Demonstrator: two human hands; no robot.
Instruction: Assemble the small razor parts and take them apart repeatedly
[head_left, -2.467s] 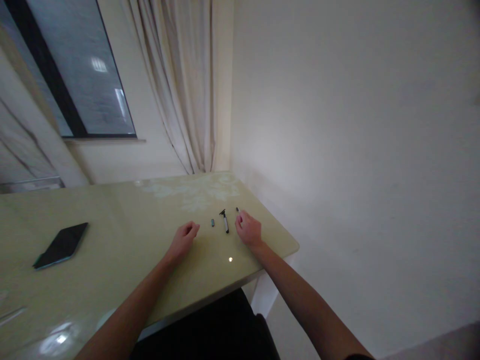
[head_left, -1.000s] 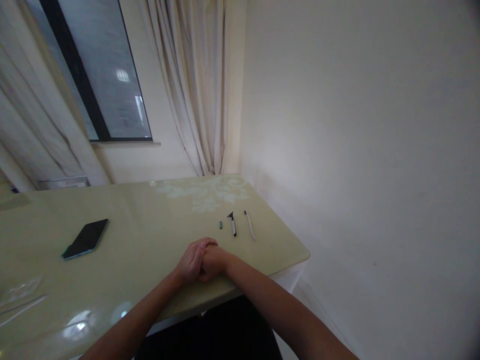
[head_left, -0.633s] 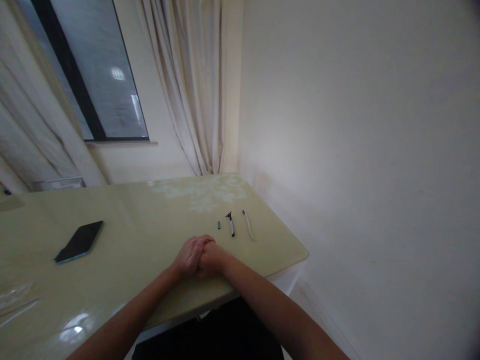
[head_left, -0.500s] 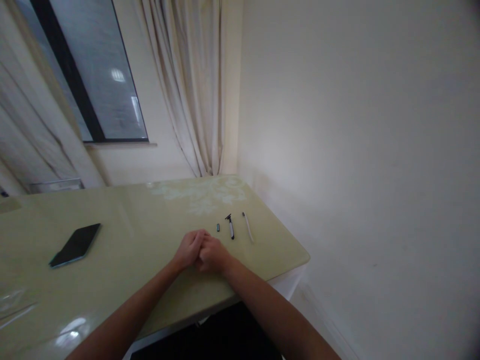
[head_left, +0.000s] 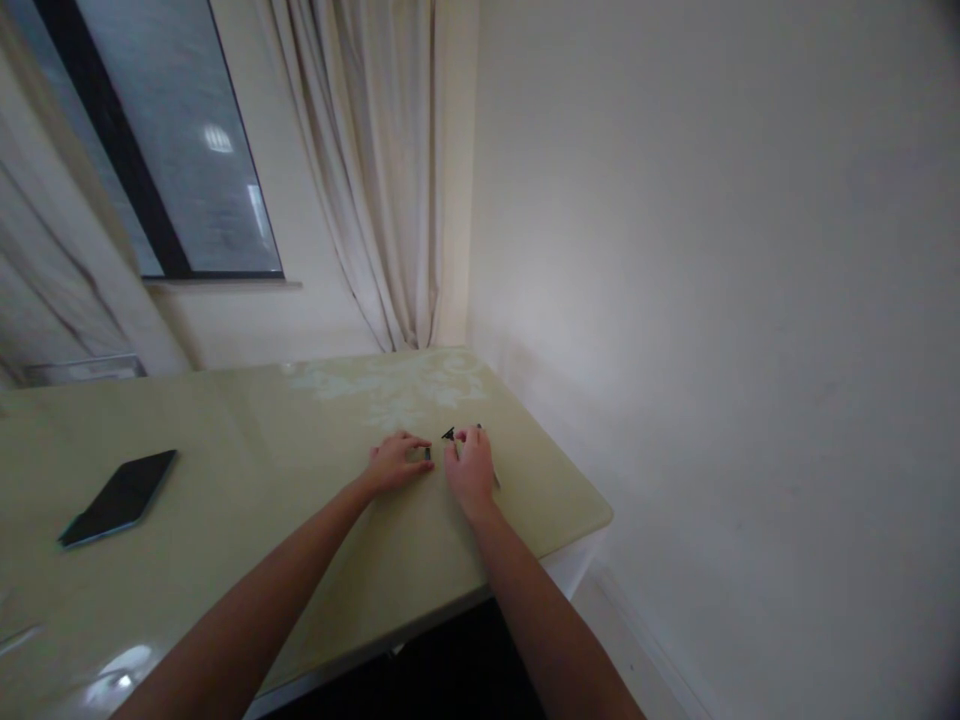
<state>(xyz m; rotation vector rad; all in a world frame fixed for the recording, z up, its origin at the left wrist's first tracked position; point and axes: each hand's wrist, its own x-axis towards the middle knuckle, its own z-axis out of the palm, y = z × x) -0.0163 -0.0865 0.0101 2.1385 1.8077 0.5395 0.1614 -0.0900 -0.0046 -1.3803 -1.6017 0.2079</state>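
My left hand (head_left: 396, 463) rests on the pale green table (head_left: 247, 470), its fingertips closed on a small dark piece (head_left: 427, 453). My right hand (head_left: 470, 466) lies just right of it, covering the handle of a black-headed razor. Only the razor's head (head_left: 448, 434) shows past my fingers, which curl on the handle. A thin white stick (head_left: 495, 479) pokes out under the right side of my right hand. The two hands are a finger's width apart.
A dark phone (head_left: 120, 496) lies flat at the table's left. The table's right edge and rounded corner (head_left: 600, 515) are close to my right hand, with a white wall beyond. Curtains (head_left: 375, 170) and a window (head_left: 157, 140) stand behind the table.
My hands were clasped together near the table's front. They have parted and moved forward, the left onto the small dark piece and the right onto the razor.
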